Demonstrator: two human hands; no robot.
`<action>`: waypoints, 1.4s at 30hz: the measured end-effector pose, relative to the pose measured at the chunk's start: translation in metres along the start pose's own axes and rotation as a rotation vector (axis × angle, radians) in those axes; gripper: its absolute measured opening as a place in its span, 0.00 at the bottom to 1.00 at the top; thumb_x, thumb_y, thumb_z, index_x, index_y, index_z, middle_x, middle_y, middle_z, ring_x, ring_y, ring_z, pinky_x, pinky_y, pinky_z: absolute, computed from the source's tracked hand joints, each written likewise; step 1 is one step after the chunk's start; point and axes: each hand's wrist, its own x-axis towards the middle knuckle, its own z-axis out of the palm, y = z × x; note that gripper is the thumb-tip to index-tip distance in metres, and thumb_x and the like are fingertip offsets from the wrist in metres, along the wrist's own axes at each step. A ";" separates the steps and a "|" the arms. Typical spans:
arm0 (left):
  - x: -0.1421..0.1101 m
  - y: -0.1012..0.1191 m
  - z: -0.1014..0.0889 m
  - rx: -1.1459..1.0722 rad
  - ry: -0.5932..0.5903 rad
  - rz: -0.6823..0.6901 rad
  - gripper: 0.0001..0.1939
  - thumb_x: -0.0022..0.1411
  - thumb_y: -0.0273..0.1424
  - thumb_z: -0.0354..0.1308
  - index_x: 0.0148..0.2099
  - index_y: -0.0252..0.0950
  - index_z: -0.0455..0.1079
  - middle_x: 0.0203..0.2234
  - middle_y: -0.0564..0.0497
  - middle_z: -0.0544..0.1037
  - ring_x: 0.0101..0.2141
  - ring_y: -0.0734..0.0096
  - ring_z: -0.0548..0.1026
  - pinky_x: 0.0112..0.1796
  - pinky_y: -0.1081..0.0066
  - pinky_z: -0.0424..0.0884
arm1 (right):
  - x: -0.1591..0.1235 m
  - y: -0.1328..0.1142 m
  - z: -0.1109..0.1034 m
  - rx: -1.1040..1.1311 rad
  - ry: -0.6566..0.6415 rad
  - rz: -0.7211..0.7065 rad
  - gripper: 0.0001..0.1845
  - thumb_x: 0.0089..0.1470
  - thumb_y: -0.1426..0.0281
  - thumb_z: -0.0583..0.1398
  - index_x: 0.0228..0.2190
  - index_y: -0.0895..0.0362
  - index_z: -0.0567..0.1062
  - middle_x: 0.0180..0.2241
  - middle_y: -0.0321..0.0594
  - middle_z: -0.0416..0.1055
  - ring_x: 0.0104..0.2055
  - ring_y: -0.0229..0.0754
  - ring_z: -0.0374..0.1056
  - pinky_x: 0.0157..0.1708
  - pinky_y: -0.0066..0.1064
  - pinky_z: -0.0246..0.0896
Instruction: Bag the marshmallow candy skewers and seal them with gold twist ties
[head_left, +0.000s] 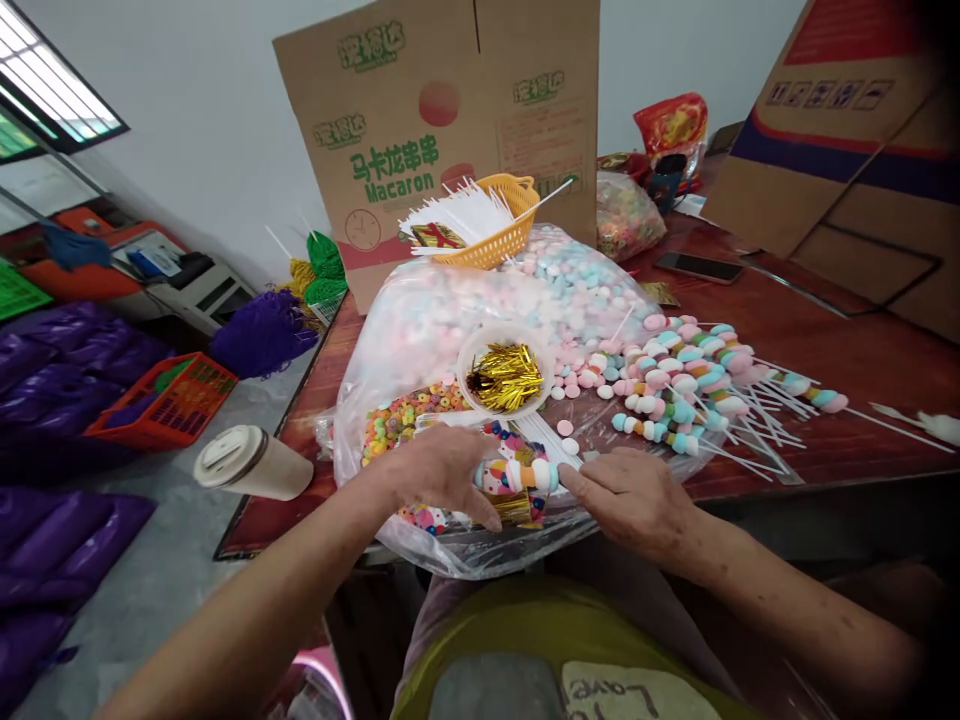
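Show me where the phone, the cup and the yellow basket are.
Phone (699, 266): head view, middle of its dark screen.
Cup (276, 468): head view, its side, below the lid.
Yellow basket (498, 247): head view, its front wall.

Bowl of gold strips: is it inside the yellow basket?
No, the bowl sits apart from the yellow basket, nearer the camera.

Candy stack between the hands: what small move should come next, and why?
I'd probably ease the thumb of the left hand inward to steady the candy stack at its left end. That thumb stands well apart from the fingers, while the fingertips of the right hand are at the blue end. Keep it gentle, as patterned packaging lies just beneath.
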 end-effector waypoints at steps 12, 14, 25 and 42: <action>0.013 0.012 0.027 0.129 0.139 -0.173 0.14 0.53 0.42 0.57 0.36 0.38 0.72 0.28 0.51 0.77 0.29 0.65 0.72 0.27 0.73 0.60 | -0.002 0.009 -0.031 0.077 -0.246 0.083 0.12 0.50 0.81 0.49 0.30 0.59 0.70 0.19 0.36 0.68 0.21 0.36 0.58 0.23 0.32 0.41; 0.013 0.009 0.028 0.210 0.185 -0.149 0.14 0.53 0.42 0.58 0.36 0.37 0.72 0.28 0.50 0.77 0.29 0.65 0.72 0.27 0.73 0.59 | 0.000 0.011 -0.033 0.149 -0.271 0.119 0.11 0.52 0.79 0.49 0.30 0.58 0.70 0.21 0.37 0.69 0.22 0.36 0.59 0.23 0.30 0.42; 0.009 0.009 0.022 -0.163 0.102 0.025 0.17 0.52 0.46 0.60 0.31 0.36 0.72 0.19 0.59 0.69 0.23 0.78 0.64 0.24 0.78 0.54 | 0.001 0.017 -0.040 0.034 -0.103 -0.003 0.12 0.54 0.80 0.50 0.37 0.60 0.70 0.20 0.35 0.68 0.23 0.37 0.61 0.24 0.31 0.46; 0.033 0.016 0.026 -0.213 -0.166 0.022 0.24 0.41 0.50 0.65 0.34 0.37 0.68 0.22 0.57 0.68 0.24 0.73 0.65 0.23 0.76 0.56 | 0.005 0.009 -0.023 0.236 -0.491 0.064 0.10 0.48 0.81 0.52 0.28 0.58 0.70 0.19 0.35 0.67 0.18 0.34 0.54 0.21 0.32 0.32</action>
